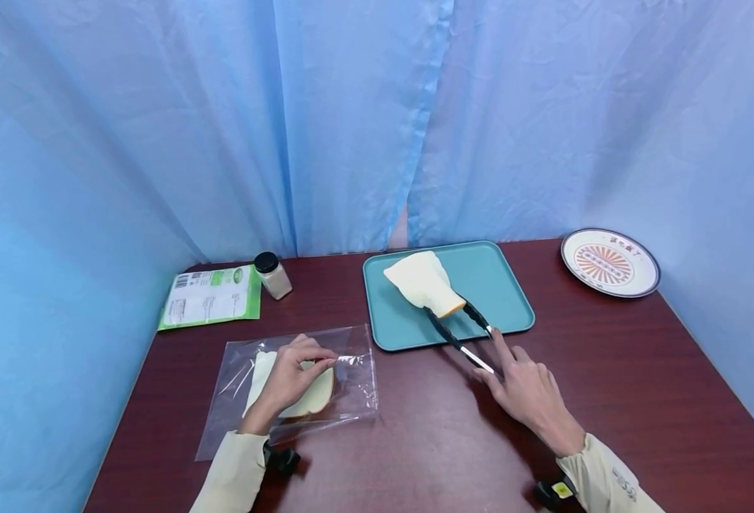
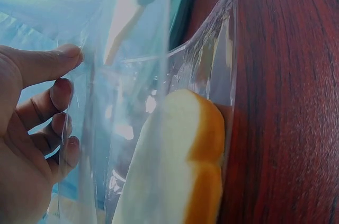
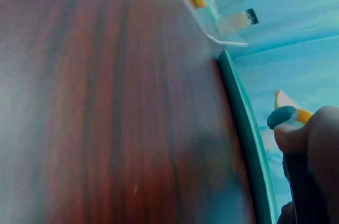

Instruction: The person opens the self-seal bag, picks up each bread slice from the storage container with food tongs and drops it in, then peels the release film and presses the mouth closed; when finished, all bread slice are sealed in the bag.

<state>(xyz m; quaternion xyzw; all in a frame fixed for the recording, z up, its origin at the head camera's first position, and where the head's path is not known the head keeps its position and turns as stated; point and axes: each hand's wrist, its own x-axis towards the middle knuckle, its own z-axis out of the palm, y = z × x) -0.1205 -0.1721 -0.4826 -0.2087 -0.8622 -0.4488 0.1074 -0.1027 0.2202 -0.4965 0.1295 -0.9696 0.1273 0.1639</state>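
Observation:
My left hand (image 1: 295,370) pinches the upper layer of a clear plastic bag (image 1: 359,399) between thumb and fingers, lifting it. Inside that bag lies a slice of bread (image 2: 175,150) with a brown crust, partly covered by the hand in the head view. On the right, my right hand (image 1: 529,390) grips black-and-silver tongs (image 1: 442,329), thumb and fingers on opposite arms. Between the tong tips a second bread slice (image 1: 420,279) is squeezed and bent. It overlaps the teal tray (image 1: 495,274) in the head view.
At the back left lies a green and white packet (image 1: 210,298), with a black-lidded jar (image 1: 274,276) beside it. A round patterned plate (image 1: 608,265) rests at the back right. Blue curtains (image 1: 351,128) enclose the dark red table (image 1: 441,442) at the back and sides.

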